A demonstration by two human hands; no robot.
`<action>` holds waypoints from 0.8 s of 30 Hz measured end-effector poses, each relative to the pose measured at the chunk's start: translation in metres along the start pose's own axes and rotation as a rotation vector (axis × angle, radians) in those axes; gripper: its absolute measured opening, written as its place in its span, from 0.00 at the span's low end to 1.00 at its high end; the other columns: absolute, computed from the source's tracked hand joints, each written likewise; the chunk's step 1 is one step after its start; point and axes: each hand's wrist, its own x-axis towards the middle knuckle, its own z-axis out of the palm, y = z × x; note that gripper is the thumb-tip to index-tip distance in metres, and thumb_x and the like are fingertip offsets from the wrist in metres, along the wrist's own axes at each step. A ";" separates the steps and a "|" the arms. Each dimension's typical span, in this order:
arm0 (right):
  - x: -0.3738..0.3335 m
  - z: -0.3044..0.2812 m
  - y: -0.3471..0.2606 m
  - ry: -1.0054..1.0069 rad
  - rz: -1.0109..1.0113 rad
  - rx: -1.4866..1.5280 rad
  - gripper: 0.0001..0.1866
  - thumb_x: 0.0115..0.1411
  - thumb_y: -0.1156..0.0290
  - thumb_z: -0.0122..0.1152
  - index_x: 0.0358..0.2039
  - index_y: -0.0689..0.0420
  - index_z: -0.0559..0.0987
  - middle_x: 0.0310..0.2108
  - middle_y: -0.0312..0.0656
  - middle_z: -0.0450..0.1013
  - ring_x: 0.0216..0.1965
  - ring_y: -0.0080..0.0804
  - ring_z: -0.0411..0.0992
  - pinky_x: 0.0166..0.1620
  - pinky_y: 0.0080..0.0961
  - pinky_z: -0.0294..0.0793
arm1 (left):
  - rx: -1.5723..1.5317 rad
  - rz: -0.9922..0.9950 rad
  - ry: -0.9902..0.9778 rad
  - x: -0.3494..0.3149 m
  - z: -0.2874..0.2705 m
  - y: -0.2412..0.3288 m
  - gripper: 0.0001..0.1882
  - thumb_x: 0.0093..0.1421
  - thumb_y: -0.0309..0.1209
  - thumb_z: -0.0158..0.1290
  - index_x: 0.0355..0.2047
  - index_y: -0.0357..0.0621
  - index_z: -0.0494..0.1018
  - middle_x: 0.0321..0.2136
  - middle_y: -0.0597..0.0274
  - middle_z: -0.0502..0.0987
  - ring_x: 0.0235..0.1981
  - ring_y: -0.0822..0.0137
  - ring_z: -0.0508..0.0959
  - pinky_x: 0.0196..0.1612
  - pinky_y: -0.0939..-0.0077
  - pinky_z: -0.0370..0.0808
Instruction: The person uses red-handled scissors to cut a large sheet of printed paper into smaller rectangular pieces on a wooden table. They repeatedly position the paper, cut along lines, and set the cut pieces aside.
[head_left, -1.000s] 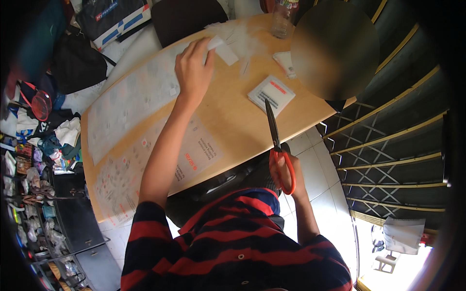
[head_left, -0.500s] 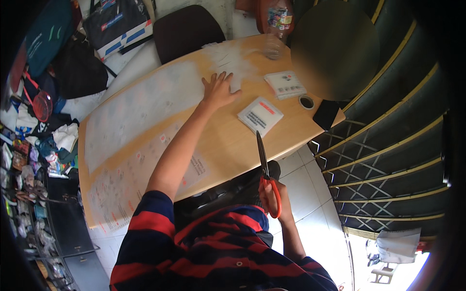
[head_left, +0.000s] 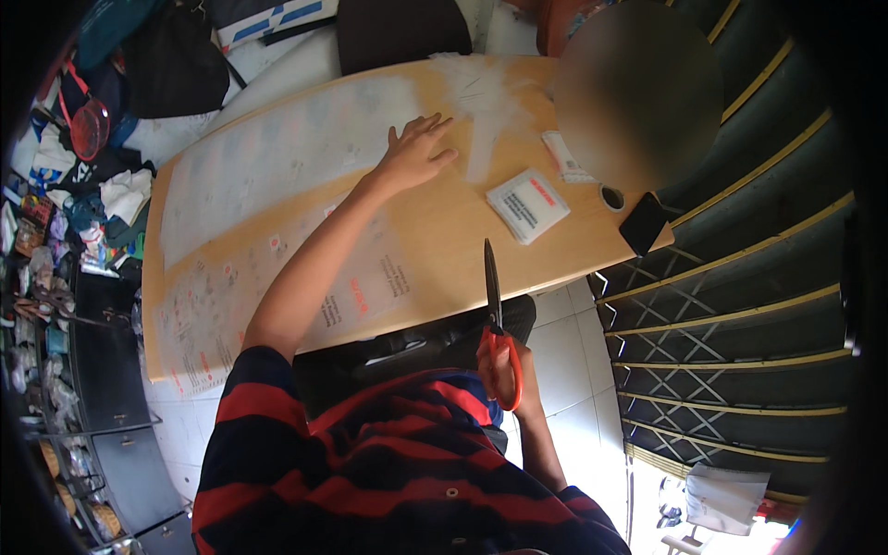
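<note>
My left hand (head_left: 416, 155) reaches over the table, fingers spread and holding nothing. It is by the right end of a long translucent printed plastic sheet (head_left: 277, 153) at the far side; whether it touches the sheet I cannot tell. A second clear printed plastic sheet (head_left: 208, 310) lies along the near edge, partly behind my left forearm. My right hand (head_left: 507, 365) grips red-handled scissors (head_left: 493, 296) near my lap, their dark blades together and pointing up toward the table. A stack of white printed plastic packets (head_left: 529, 205) sits right of my left hand.
Right of the packets are a roll of tape (head_left: 611, 197) and a black phone (head_left: 643, 224). A blurred disc hides the table's far right corner. Dark chair (head_left: 402, 37) behind the table; cluttered shelves (head_left: 55, 324) at left; folding metal gate (head_left: 721, 324) at right.
The view has shifted, so the table's items sit farther right. The scissors stay in my right hand and my left hand stays spread by the far sheet. The clear bottle is now mostly out of sight.
</note>
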 end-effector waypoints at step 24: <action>-0.007 0.005 0.016 -0.069 0.050 0.012 0.35 0.67 0.37 0.44 0.34 0.64 0.71 0.12 0.31 0.63 0.10 0.17 0.62 0.16 0.17 0.59 | 0.131 0.118 -0.193 0.074 0.068 0.019 0.36 0.71 0.55 0.31 0.70 0.43 0.51 0.71 0.52 0.51 0.72 0.55 0.49 0.67 0.30 0.37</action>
